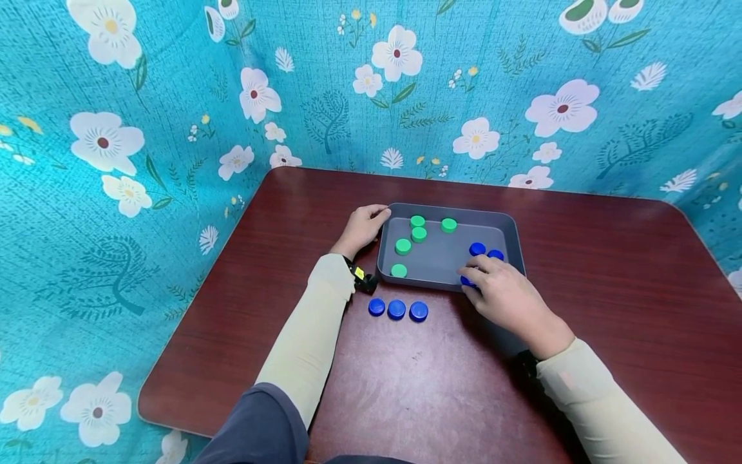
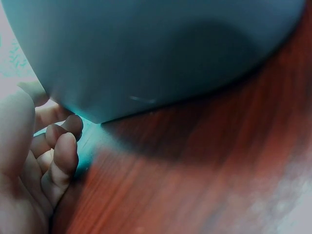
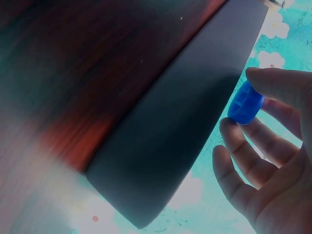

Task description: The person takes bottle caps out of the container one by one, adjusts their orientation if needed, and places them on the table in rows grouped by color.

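Note:
A grey tray (image 1: 446,258) lies on the table, with several green bottle caps (image 1: 418,234) scattered over its left half. Two blue caps (image 1: 477,249) lie towards its right end, one partly covered by my right hand (image 1: 504,296). That hand pinches another blue cap (image 3: 246,103) between thumb and fingers, above the tray's near wall. My left hand (image 1: 364,227) grips the tray's left rim at the far corner; in the left wrist view its fingers (image 2: 66,151) curl beside the tray wall (image 2: 146,58). Three blue caps (image 1: 397,309) sit in a row on the table before the tray.
The dark red wooden table (image 1: 406,386) has rounded corners. A teal flowered cloth (image 1: 324,84) hangs behind it and along the left side. A dark wrist device (image 1: 364,278) on the left arm sits close to the tray's near left corner.

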`<state>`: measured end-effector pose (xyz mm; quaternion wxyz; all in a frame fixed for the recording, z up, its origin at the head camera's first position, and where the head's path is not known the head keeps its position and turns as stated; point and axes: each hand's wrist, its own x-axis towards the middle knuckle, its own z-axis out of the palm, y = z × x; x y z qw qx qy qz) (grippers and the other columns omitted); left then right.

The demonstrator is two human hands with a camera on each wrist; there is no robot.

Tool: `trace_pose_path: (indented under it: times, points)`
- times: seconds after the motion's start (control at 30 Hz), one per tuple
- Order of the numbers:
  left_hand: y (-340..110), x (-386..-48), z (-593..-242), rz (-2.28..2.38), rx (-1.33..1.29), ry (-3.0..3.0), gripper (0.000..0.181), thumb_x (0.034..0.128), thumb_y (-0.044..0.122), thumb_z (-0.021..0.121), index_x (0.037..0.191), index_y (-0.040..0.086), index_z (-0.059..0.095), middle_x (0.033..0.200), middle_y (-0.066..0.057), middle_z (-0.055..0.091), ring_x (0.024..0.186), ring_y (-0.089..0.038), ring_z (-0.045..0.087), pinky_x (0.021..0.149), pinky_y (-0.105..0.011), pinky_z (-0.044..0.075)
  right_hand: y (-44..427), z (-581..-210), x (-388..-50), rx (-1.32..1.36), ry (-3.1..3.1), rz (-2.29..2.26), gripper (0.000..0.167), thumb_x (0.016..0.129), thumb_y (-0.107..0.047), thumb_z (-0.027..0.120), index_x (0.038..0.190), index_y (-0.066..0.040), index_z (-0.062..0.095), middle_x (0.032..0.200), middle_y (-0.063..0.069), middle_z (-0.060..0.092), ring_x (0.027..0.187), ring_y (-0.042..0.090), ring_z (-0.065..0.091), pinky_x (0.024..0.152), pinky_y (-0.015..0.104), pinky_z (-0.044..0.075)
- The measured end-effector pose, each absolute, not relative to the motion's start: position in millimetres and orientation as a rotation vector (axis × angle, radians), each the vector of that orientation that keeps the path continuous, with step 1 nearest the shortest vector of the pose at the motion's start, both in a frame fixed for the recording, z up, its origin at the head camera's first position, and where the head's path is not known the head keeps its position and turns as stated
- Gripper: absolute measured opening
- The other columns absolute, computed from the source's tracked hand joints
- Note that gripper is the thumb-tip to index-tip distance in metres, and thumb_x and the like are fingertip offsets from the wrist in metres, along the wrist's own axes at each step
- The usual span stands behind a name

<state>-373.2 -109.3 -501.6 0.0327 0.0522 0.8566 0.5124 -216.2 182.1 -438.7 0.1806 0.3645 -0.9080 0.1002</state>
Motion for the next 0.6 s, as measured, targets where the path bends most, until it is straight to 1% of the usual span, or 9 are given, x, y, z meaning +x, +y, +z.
trace_pose_path:
  times: [0.27,0.6]
  points:
    - [-109.0,-373.9,-501.4,1.576,0.147,2.638,0.043,0.0986,0.048,0.053,0.132,0.022,0.063,0.124,0.001,0.062,0.085,-0.011,0.061,0.064,-0.031,0.054,176.1,-439.3,-213.6,1.077,-2.558,0.266,0.029,0.077,-0.01,0.081,0.103,0.0,0.073,0.098,0.012,0.062,0.085,0.027,0.06,0.075,0.044,0.053]
    - [-108.7,-371.3,-499.9,1.568,0.135,2.64,0.043,0.0988,0.048,0.053,0.132,0.022,0.063,0.123,0.001,0.063,0.082,-0.012,0.06,0.063,-0.031,0.054,172.4,-440.7,-210.7,1.108,-2.562,0.23,0.03,0.078,-0.012,0.081,0.105,-0.001,0.073,0.099,0.011,0.062,0.089,0.026,0.059,0.074,0.043,0.052]
